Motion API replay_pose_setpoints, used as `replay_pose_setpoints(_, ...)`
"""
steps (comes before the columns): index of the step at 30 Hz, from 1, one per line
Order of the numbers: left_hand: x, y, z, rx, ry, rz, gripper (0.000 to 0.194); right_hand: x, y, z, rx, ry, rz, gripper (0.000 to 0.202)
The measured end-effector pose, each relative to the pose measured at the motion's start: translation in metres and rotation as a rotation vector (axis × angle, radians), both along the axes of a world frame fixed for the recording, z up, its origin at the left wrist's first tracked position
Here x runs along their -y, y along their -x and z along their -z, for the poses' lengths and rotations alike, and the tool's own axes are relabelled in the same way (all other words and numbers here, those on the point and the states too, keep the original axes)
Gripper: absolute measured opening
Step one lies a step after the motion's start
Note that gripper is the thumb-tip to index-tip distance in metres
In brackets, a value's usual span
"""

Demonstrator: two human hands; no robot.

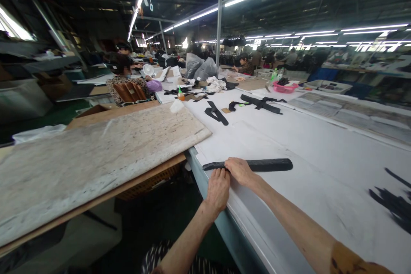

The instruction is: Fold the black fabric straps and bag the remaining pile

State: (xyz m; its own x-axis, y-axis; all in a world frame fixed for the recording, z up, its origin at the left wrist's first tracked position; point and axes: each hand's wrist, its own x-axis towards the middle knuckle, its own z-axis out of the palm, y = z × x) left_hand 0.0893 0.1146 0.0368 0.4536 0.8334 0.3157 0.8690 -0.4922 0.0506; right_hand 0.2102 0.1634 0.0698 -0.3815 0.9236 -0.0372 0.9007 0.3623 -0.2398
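A long black strip, perhaps fabric or leather, lies flat across the white tabletop near its corner. My left hand presses its bunched fingers against the strip's near edge, toward the left end. Right beside it, my right hand reaches over the strip with curled fingers closed on that same edge. Both sets of fingertips almost meet, and they hide that short stretch of the strip.
Further back lie black strips and crossed black pieces. An orange glue bottle and a pink basket stand beyond. On the left is a stained board. More black strips lie right. A co-worker sits back left.
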Motion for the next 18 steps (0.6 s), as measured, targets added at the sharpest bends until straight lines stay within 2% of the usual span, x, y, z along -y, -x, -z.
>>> replay_pose_setpoints(3, 0.004, -0.002, -0.005, -0.029, 0.054, -0.120, 0.032, 0.001, 0.003, 0.002, -0.109, 0.016, 0.077, 0.022)
replay_pose_setpoints(5, 0.006, -0.003, -0.008, -0.051, 0.090, -0.152, 0.033, -0.001, 0.001, 0.003, -0.220, 0.019, 0.161, 0.020)
replay_pose_setpoints(9, 0.008, -0.003, -0.011, -0.134, 0.086, -0.177, 0.038, -0.010, -0.028, 0.002, -0.538, 0.027, 0.415, 0.019)
replay_pose_setpoints(13, 0.007, -0.003, -0.013, -0.259, 0.034, -0.164, 0.049, -0.015, -0.098, -0.004, -0.946, 0.035, 0.753, 0.012)
replay_pose_setpoints(15, 0.005, -0.005, -0.016, -0.303, 0.018, -0.165, 0.052, -0.010, -0.143, -0.008, -1.133, -0.016, 0.930, 0.009)
replay_pose_setpoints(18, -0.001, -0.012, -0.022, -0.354, -0.004, -0.197, 0.054, 0.004, -0.216, -0.017, -1.336, -0.137, 1.172, 0.015)
